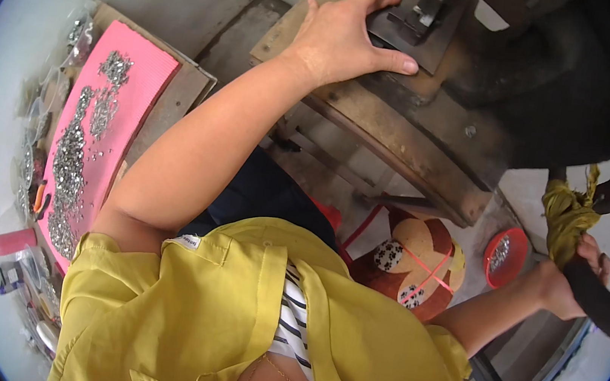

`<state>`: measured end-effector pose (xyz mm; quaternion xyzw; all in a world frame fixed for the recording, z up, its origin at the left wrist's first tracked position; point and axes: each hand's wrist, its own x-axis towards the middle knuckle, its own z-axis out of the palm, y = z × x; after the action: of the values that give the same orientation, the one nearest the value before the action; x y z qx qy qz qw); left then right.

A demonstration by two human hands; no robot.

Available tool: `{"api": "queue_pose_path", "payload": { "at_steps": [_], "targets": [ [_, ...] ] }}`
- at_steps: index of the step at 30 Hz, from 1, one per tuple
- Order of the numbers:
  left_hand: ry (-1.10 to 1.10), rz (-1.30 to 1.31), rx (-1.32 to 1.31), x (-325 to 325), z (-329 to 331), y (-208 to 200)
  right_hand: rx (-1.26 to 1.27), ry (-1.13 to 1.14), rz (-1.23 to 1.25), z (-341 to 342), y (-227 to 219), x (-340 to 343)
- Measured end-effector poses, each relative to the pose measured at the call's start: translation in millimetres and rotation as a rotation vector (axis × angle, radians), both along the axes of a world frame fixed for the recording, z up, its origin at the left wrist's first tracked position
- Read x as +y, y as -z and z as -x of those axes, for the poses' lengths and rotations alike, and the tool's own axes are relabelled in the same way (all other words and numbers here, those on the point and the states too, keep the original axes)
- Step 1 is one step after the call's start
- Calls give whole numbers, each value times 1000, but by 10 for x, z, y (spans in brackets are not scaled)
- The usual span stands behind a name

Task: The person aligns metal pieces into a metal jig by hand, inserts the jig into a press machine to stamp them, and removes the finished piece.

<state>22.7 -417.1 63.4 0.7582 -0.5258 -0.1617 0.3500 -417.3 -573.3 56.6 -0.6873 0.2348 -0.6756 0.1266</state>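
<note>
At the top centre my left hand (342, 39) lies spread around the near-left corner of a flat dark metal plate (437, 43). Its thumb is stretched along the plate's near edge, and the fingers reach past the far side; nothing shows in its grasp. A small metal block (421, 18), perhaps a die, sits on that plate beside the fingers. On the right, my right hand (571, 288) is closed round a thick dark curved bar (603, 307), partly hidden behind it. Olive cloth (570, 212) is knotted on the bar just above the fingers.
A heavy black machine (562, 77) stands on a worn wooden bench (395, 137). At left, a pink mat (129, 39) carries many small shiny metal pieces (71, 169), with plastic bags alongside. Below the bench are a red bowl (517, 247) of metal pieces and a patterned round cushion (413, 238).
</note>
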Motion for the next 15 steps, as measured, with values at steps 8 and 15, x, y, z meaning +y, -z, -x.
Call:
{"api": "queue_pose_path", "payload": {
  "at_steps": [8, 15],
  "targets": [
    [19, 12, -9, -41, -64, 15, 284, 134, -124, 246, -1212, 620],
    [-22, -63, -21, -23, -22, -48, 607, 1063, 162, 243, -1043, 343]
  ]
}}
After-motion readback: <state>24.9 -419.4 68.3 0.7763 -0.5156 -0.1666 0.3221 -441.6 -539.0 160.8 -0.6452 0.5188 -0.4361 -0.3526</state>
